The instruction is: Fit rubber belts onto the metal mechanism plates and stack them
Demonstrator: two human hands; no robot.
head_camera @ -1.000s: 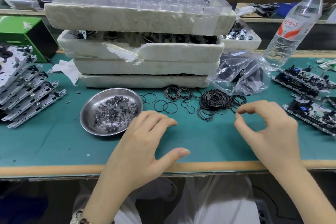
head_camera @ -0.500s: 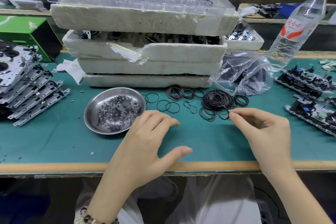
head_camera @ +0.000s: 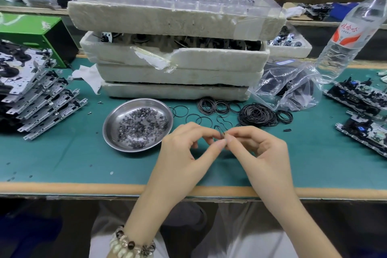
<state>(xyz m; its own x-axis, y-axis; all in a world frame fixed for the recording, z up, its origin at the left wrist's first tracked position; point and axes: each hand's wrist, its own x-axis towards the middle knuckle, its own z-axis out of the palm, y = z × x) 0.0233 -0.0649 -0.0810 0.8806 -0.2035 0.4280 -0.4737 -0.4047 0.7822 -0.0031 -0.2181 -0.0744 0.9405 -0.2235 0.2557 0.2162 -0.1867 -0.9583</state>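
A thin black rubber belt (head_camera: 219, 130) is pinched between the fingertips of my left hand (head_camera: 184, 153) and my right hand (head_camera: 259, 153), just above the green mat in front of me. A heap of loose black belts (head_camera: 257, 115) lies behind my hands, with single rings scattered to its left. Metal mechanism plates are stacked in a slanted pile (head_camera: 35, 98) at the far left. More mechanism plates (head_camera: 362, 117) with dark parts lie at the far right.
A steel dish of small washers (head_camera: 138, 124) sits left of my hands. White foam trays (head_camera: 173, 65) are stacked behind, topped by a clear tray of spindles. A plastic bag of belts (head_camera: 291, 88), a water bottle (head_camera: 351, 33) and a green box (head_camera: 31, 33) stand further back.
My right hand took a belt from the heap and drew it left and toward me. My left hand lifted off the mat and met it, so both now pinch the belt.
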